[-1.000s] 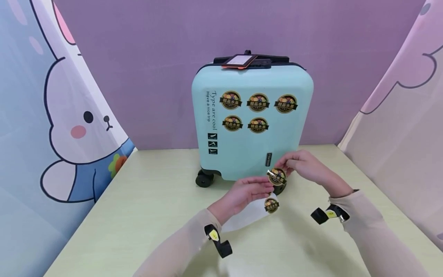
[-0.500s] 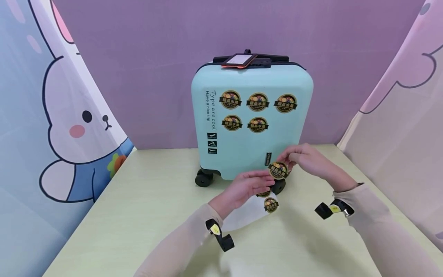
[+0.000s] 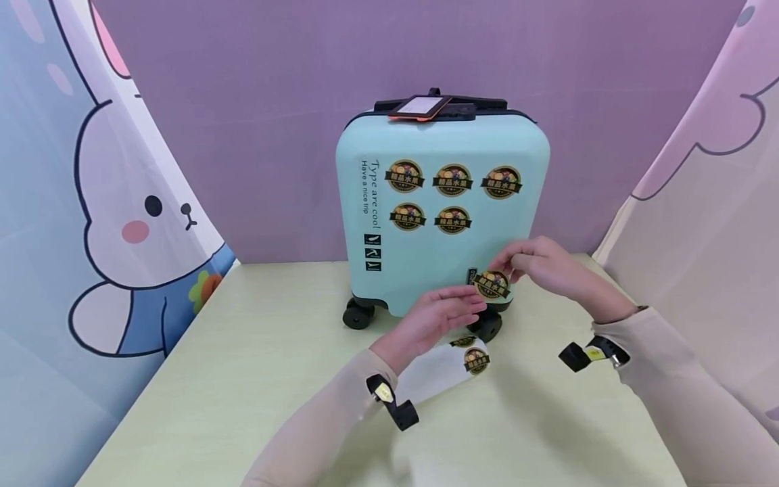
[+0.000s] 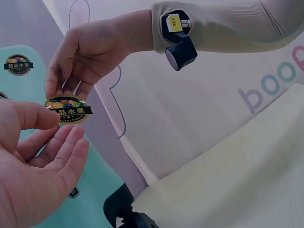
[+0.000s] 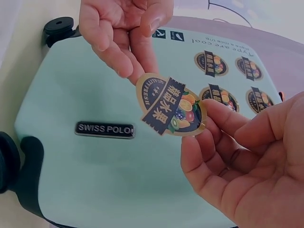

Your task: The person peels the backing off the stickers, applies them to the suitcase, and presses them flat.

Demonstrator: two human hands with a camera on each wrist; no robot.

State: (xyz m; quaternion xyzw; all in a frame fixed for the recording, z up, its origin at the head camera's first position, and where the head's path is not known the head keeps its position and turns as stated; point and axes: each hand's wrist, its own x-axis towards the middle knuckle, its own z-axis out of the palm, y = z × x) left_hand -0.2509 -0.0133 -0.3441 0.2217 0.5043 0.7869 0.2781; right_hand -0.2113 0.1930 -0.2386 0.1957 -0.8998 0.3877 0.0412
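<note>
A round black-and-gold fruit sticker [image 3: 491, 285] is held up before the lower right of a mint suitcase [image 3: 420, 270]. My right hand [image 3: 541, 267] pinches its edge between thumb and fingers, as the right wrist view shows for the sticker [image 5: 166, 105]. From the left, my left hand [image 3: 435, 318] reaches in with relaxed fingers, a fingertip right at the sticker's opposite edge and the thumb apart from it. Several matching stickers [image 3: 453, 220] are on the suitcase front, three above and two below. Below the hands lies a white backing sheet [image 3: 435, 375] with two stickers showing near its right end.
The suitcase stands upright on black wheels [image 3: 359, 314] on a pale table [image 3: 274, 352], against a purple backdrop [image 3: 255, 135]. A tag [image 3: 421, 106] lies over its top handle. Printed cloth walls [image 3: 146, 297] flank both sides.
Both hands have risen together with the sticker, toward the suitcase front. The sticker has tipped to face the head camera more squarely, and more of the backing sheet now shows.
</note>
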